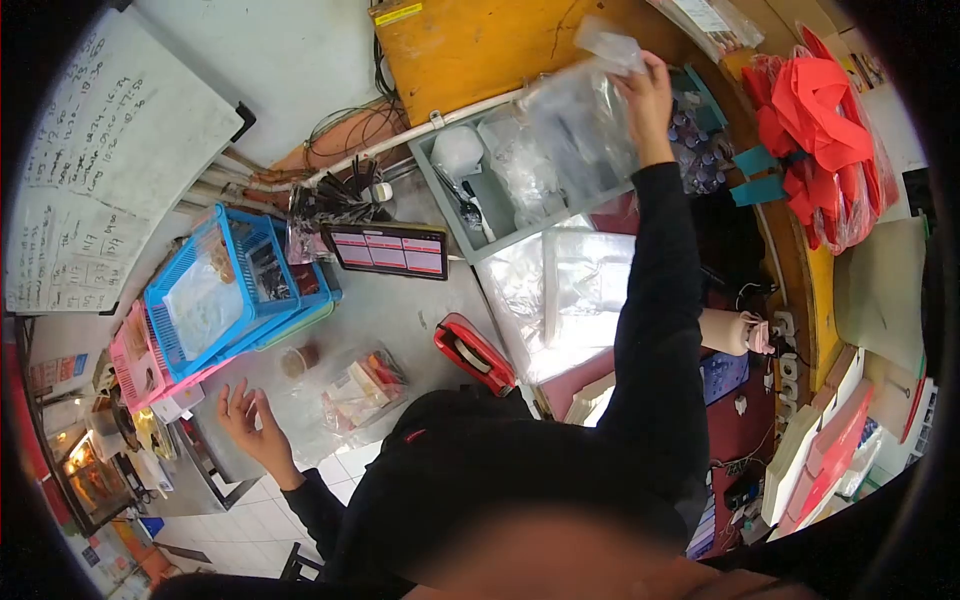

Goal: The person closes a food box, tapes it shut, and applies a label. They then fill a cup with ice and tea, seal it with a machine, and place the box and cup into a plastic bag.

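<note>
My right hand [648, 100] reaches out over the grey divided tray [455, 215] at the back. Its fingers are closed on a clear plastic bag [608, 46], which sticks out past the fingertips. More clear plastic bags [575, 125] lie in the tray just beneath that hand. My left hand [258, 428] hovers at the near left edge of the metal table [400, 300], fingers apart and nothing in them. Closest to it on the table are a small lidded cup [298, 362] with brown contents and a clear bag of packed items [362, 392].
A tablet [388, 250] stands before the tray. Stacked blue baskets [205, 310] are on the left, beside a black-utensil holder [345, 195]. A red pouch [475, 355] lies near my body. Red bags [820, 130] hang at right, above a pink bottle [730, 332].
</note>
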A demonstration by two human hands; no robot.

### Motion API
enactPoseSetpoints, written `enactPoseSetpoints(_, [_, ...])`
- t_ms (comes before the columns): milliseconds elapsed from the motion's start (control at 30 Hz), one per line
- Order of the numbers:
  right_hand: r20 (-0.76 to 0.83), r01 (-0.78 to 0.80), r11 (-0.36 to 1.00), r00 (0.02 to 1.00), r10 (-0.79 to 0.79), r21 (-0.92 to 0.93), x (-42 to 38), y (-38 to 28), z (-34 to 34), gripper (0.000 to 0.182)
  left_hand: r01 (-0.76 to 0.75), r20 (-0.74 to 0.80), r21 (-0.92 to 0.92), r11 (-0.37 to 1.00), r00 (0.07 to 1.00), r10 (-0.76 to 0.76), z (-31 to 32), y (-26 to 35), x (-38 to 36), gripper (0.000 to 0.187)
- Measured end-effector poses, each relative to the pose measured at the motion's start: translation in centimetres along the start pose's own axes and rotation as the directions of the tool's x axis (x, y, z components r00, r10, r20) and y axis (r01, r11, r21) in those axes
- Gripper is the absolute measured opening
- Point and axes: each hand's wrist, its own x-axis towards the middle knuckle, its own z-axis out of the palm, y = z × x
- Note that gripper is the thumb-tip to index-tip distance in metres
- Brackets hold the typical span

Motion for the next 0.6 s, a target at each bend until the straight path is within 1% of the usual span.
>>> enactPoseSetpoints(33, [-0.004, 0.003, 1.0, 1.0, -0.003, 0.002, 0.4, 0.8, 0.4, 0.024, -0.003, 0.004, -0.013, 1.0, 1.0, 0.003, 0.4, 0.3, 0.0, 0.027])
enactPoseSetpoints(100, [0.174, -0.001, 0.977, 0.984, -0.037, 0.215, 1.0, 2.8, 0.8, 0.025, -0.008, 0.004, -0.024, 1.0, 1.0, 0.008, 0.9, 0.7, 0.0, 0.027])
enactPoseSetpoints(133, [0.173, 0.0, 0.976, 0.984, -0.038, 0.219, 1.3, 2.5, 1.3, 0.025, -0.021, 0.018, -0.015, 1.0, 1.0, 0.022, 0.9, 0.8, 0.0, 0.027])
enactPoseSetpoints(200, [0.287, -0.038, 0.976, 0.958, -0.027, 0.217, 1.5, 1.6, 2.3, 0.023, -0.031, 0.037, 0.005, 1.0, 0.999, 0.031, 0.8, 0.9, -0.2, 0.027])
enactPoseSetpoints(233, [0.32, 0.002, 0.997, 0.947, 0.023, -0.077, 1.9, 2.5, 2.0, 0.023, -0.02, 0.034, -0.014, 1.0, 0.999, 0.02, 0.8, 1.0, -0.3, 0.026])
enactPoseSetpoints(267, [0.416, 0.056, 0.959, 0.907, 0.067, -0.278, 1.2, 2.7, 2.4, 0.028, -0.01, 0.031, -0.037, 0.999, 0.999, 0.011, 0.7, 0.9, -0.5, 0.026])
enactPoseSetpoints(300, [0.483, -0.027, 0.896, 0.835, 0.263, -0.442, 0.8, 5.0, 1.2, 0.033, -0.011, 0.034, -0.039, 0.999, 0.999, 0.012, 0.5, 0.6, -0.7, 0.026])
enactPoseSetpoints(333, [0.504, -0.078, 0.796, 0.736, 0.452, -0.6, 0.3, 7.1, 0.0, 0.038, -0.004, 0.045, -0.027, 1.0, 0.999, 0.006, 0.3, 0.2, -0.9, 0.027])
enactPoseSetpoints(367, [0.5, -0.069, 0.796, 0.744, 0.443, -0.601, -0.4, 7.1, -0.4, 0.038, -0.003, 0.054, -0.02, 1.0, 0.999, 0.004, 0.3, -0.2, -0.9, 0.029])
enactPoseSetpoints(433, [0.615, 0.234, 0.726, 0.723, 0.315, -0.646, -3.7, 6.1, -0.3, 0.048, -0.02, 0.05, -0.034, 0.999, 0.999, 0.021, 0.2, -0.9, -1.0, 0.031])
enactPoseSetpoints(467, [0.611, 0.233, 0.722, 0.725, 0.317, -0.651, -5.4, 5.3, 0.5, 0.048, -0.023, 0.048, -0.035, 0.999, 0.999, 0.024, 0.2, -1.1, -1.2, 0.034])
enactPoseSetpoints(500, [0.449, 0.36, 0.652, 0.893, -0.034, -0.667, -7.2, 4.5, 1.6, 0.046, -0.02, 0.056, -0.036, 0.999, 0.998, 0.022, 0.4, -1.1, -1.2, 0.034])
enactPoseSetpoints(533, [0.246, 0.447, 0.541, 0.881, -0.403, -0.713, -8.8, 4.1, 2.4, 0.044, -0.034, 0.033, -0.031, 0.999, 0.999, 0.035, 0.6, -1.0, -1.2, 0.036])
enactPoseSetpoints(567, [0.141, 0.417, 0.544, 0.868, -0.477, -0.728, -10.4, 5.2, 2.0, 0.044, -0.052, 0.01, -0.029, 0.998, 0.999, 0.052, 0.8, -0.9, -1.1, 0.037])
enactPoseSetpoints(600, [0.136, 0.414, 0.539, 0.866, -0.481, -0.733, -11.9, 5.8, 1.5, 0.044, -0.059, 0.017, -0.034, 0.998, 0.998, 0.059, 1.1, -0.7, -1.0, 0.037])
